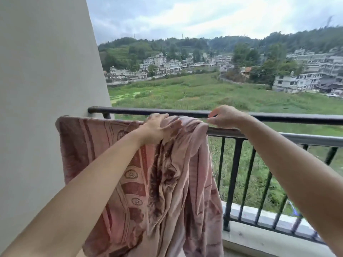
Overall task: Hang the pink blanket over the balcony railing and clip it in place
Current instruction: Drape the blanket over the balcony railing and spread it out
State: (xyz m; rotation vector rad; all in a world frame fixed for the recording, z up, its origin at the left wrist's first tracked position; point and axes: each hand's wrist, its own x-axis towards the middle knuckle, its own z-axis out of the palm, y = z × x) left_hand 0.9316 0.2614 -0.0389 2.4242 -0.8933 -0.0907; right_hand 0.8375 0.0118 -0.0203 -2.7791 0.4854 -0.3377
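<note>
Presses pink blanket [167, 173] onto balcony railing [297, 118] at centre frame with left hand [156, 128] (grip released, splayed); pinches bunched fabric edge with right hand [226, 116].

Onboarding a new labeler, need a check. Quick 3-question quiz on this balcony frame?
1. True or false: the pink blanket already hangs over the railing.
2. The left hand touches: A) a clothes peg B) the blanket C) a bare baluster.
3. Which hand pinches the blanket's edge at the rail?
Key: 1 true; 2 B; 3 right hand.
</note>
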